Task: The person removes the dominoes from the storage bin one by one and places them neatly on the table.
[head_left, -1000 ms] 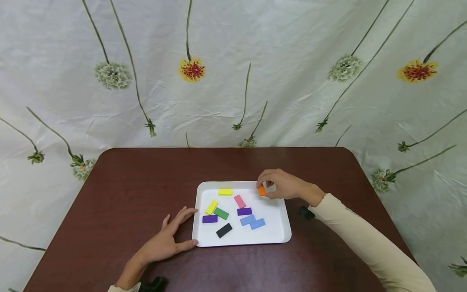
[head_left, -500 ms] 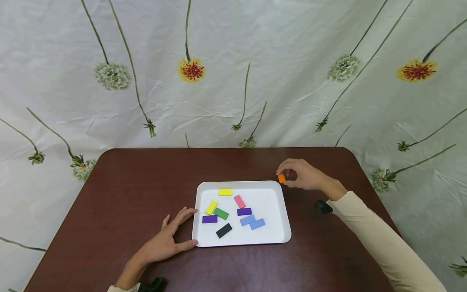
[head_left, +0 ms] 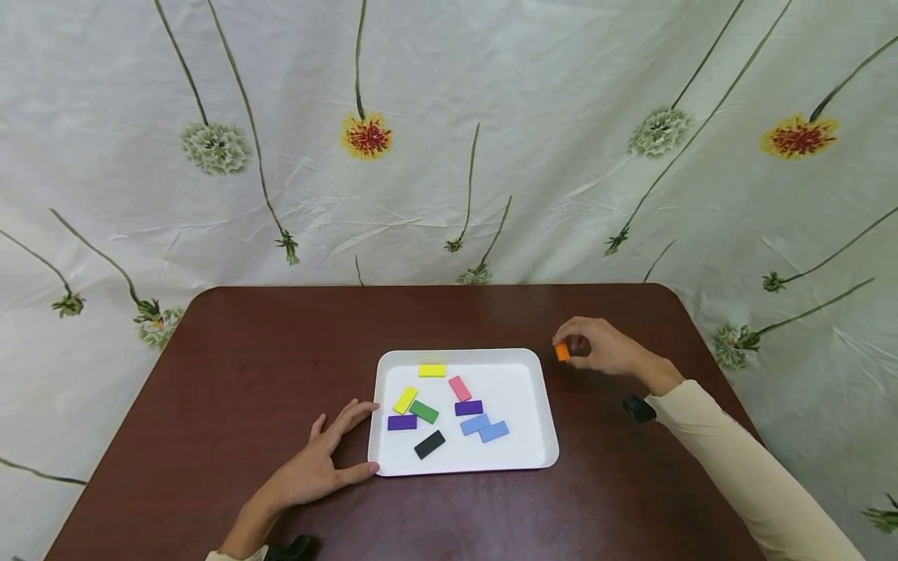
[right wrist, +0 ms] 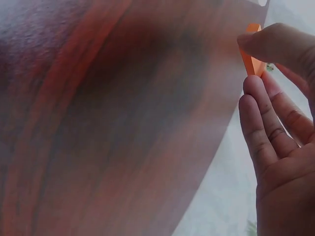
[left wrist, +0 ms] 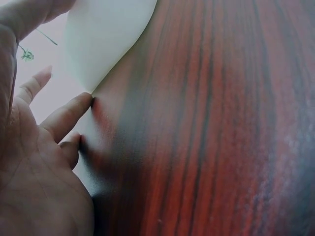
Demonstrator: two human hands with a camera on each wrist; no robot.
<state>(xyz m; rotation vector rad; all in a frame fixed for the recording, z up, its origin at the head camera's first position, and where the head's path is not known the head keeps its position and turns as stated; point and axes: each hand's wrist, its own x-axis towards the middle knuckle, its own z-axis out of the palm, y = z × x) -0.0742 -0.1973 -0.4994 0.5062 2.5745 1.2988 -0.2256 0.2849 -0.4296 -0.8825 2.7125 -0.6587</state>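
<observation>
A white tray (head_left: 526,405) lies on the brown table with several small coloured blocks in it. My left hand (head_left: 312,467) rests at the tray's left side, thumb and fingertips touching its rim, the fingers spread; the left wrist view shows them against the tray's edge (left wrist: 115,39). Just beyond the tray's right edge, my right hand (head_left: 603,347) pinches an orange block (head_left: 562,352) between thumb and fingers. In the right wrist view that orange block (right wrist: 251,51) stands on end in the pinch, above the table.
In the tray lie yellow (head_left: 432,371), green (head_left: 424,412), pink (head_left: 459,388), purple (head_left: 468,407), blue (head_left: 494,432) and black (head_left: 429,444) blocks. The dark brown table (head_left: 295,335) reaches back to a white flowered cloth (head_left: 561,156).
The right hand has carried the orange block from above the tray's top right corner out past its right edge, over the table. The left hand has stayed on the tray's rim.
</observation>
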